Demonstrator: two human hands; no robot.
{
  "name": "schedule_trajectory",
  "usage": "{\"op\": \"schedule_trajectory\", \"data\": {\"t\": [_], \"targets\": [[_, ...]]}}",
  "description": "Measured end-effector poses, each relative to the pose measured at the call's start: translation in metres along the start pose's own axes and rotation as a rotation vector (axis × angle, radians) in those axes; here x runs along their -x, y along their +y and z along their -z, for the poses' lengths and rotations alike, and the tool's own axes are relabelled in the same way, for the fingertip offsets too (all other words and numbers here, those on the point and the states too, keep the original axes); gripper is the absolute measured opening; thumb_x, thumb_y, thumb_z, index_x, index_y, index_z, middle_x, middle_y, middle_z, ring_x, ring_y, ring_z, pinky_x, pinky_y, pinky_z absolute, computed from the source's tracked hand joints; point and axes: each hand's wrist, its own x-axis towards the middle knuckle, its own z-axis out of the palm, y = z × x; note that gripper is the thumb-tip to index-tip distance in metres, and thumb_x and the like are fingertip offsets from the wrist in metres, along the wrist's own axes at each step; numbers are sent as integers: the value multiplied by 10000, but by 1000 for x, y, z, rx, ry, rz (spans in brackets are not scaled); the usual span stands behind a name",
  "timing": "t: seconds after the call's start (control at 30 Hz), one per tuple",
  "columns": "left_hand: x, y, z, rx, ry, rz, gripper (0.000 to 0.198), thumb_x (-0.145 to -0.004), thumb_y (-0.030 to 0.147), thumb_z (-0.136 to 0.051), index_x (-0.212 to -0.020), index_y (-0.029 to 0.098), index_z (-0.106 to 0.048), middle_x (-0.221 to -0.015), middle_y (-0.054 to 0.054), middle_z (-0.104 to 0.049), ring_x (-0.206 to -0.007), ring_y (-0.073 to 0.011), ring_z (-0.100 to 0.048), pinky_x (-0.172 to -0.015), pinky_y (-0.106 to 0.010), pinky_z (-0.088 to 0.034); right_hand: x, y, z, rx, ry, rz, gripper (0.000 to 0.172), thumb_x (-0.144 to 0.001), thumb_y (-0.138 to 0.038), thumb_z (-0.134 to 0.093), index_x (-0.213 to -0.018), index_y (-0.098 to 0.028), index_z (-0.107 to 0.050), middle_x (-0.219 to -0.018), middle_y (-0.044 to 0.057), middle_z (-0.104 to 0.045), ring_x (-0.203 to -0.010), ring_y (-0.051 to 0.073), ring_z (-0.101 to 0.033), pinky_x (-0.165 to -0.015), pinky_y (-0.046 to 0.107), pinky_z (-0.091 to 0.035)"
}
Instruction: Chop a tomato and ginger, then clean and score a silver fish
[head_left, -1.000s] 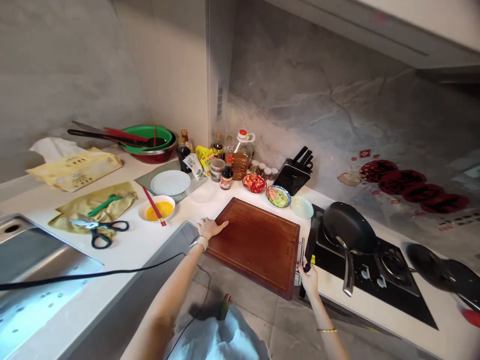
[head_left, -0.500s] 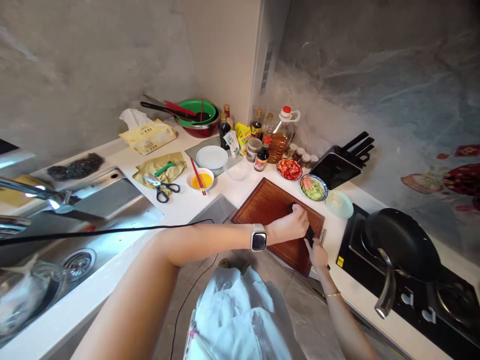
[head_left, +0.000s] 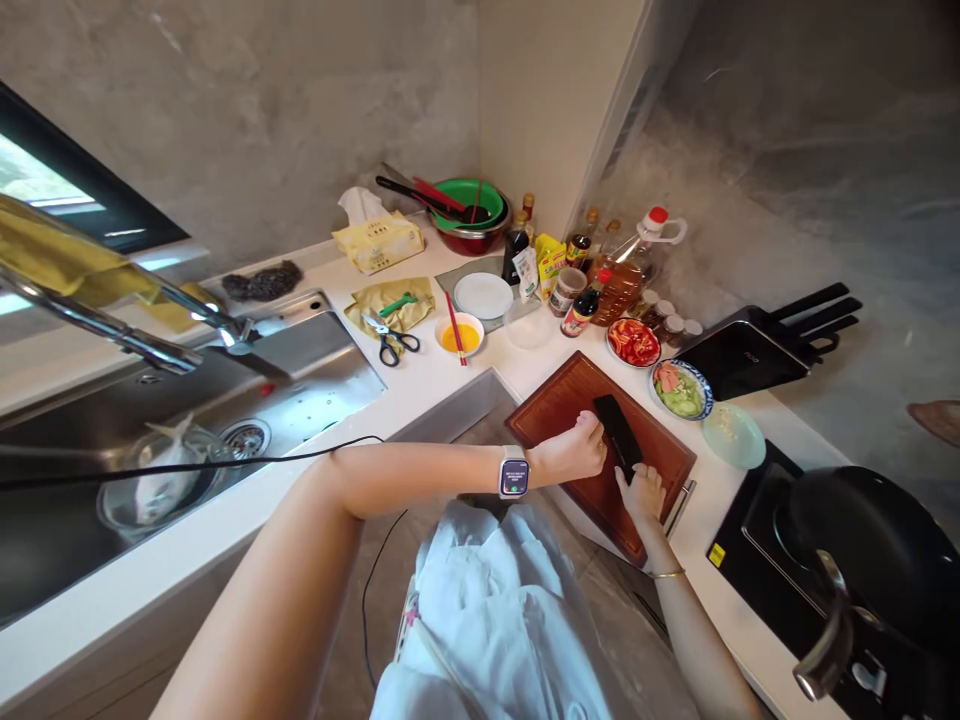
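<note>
My right hand [head_left: 643,494] is closed around the handle end of a black-bladed kitchen knife [head_left: 616,430]. The broad blade lies over the brown wooden cutting board [head_left: 551,405], pointing away from me. Just left of the blade, my left hand [head_left: 581,447] is curled shut above the board, a watch on its wrist. Whatever its fingers may hold is hidden. Beyond the board's right corner stand a bowl of red pieces [head_left: 634,343], a blue-rimmed bowl of green and pink slices [head_left: 681,390] and a pale green plate [head_left: 733,436] with small chopped bits.
A black wok [head_left: 870,540] sits on the stove at right, near a knife block [head_left: 742,350]. Bottles, scissors [head_left: 391,342] and a bowl of beaten egg [head_left: 460,338] with red chopsticks line the back. At left, the sink [head_left: 315,380] contains a fish in a bowl [head_left: 161,480].
The view has swung left, bringing more of the sink into sight. The knife blade, mostly hidden by my left hand before, now shows to that hand's right.
</note>
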Motion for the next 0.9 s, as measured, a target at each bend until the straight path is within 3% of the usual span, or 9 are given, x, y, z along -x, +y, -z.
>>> {"op": "schedule_trajectory", "data": {"t": [0.13,0.37,0.47,0.57,0.63,0.67,0.77,0.83,0.9], "targets": [[12,0,-3,18,-32,20,289,-875,95,-404,-912,129,-689,-824,-122,-683,-825,-274,-589,-812,-443,-330,12,-11,15,-121,115,93,299,-887,-315,-469,-1016,-146,-680,-1258,163,-548,-1121,315,-482,-806,393,-384],[21,-1,-2,71,-48,80,266,-899,118,-413,-928,100,-677,-849,-147,-683,-831,-257,-596,-829,-427,-340,39,-38,43,-395,263,248,428,-857,-509,-510,-637,-175,-663,-1110,137,-620,-1045,282,-521,-886,422,-377],[30,1,-5,219,-26,124,260,-911,108,-401,-942,104,-659,-873,-141,-674,-812,-224,-608,-807,-386,-369,52,-49,49,-408,189,329,380,-870,-500,-476,-871,-205,-716,-1309,118,-516,-1182,301,-456,-947,466,-369],[62,7,-4,480,-121,209,235,-905,123,-426,-947,133,-657,-974,-136,-674,-886,-217,-616,-831,-358,-387,70,-56,44,-418,53,417,486,-890,-496,-425,-1296,-258,-547,-1464,99,-368,-1314,306,-346,-999,512,-349],[100,13,7,708,-178,344,226,-869,222,-533,-1057,167,-645,-1177,-151,-627,-1040,-263,-585,-910,-389,-376,85,-59,34,-456,-15,460,521,-895,-495,-415,-1349,-252,-494,-1461,102,-384,-1325,294,-350,-1031,511,-339],[123,18,15,857,-189,411,337,-836,303,-593,-1157,202,-612,-1291,-145,-567,-1115,-285,-554,-937,-399,-371,93,-60,28,-476,-44,480,508,-895,-491,-417,-1331,-249,-515,-1445,102,-409,-1322,290,-361,-1044,505,-335],[199,45,41,1428,-260,658,480,-850,458,-540,-1290,267,-531,-1248,-80,-617,-1030,-227,-613,-872,-311,-437,118,-63,9,-517,-129,526,455,-884,-472,-447,-1238,-235,-605,-1390,111,-475,-1302,290,-400,-1056,496,-342],[246,74,45,1731,-291,986,454,-883,525,-437,-1210,248,-586,-1099,-71,-681,-926,-202,-644,-791,-279,-475,132,-64,-3,-525,-183,543,431,-871,-457,-472,-1191,-223,-641,-1354,118,-510,-1274,293,-434,-1046,494,-357],[282,111,30,1864,-349,1455,535,-843,623,-416,-1005,167,-644,-915,-102,-701,-833,-224,-653,-683,-285,-502,143,-68,-12,-526,-236,559,406,-866,-433,-479,-1153,-214,-664,-1324,120,-539,-1253,292,-458,-1033,489,-371]]}}
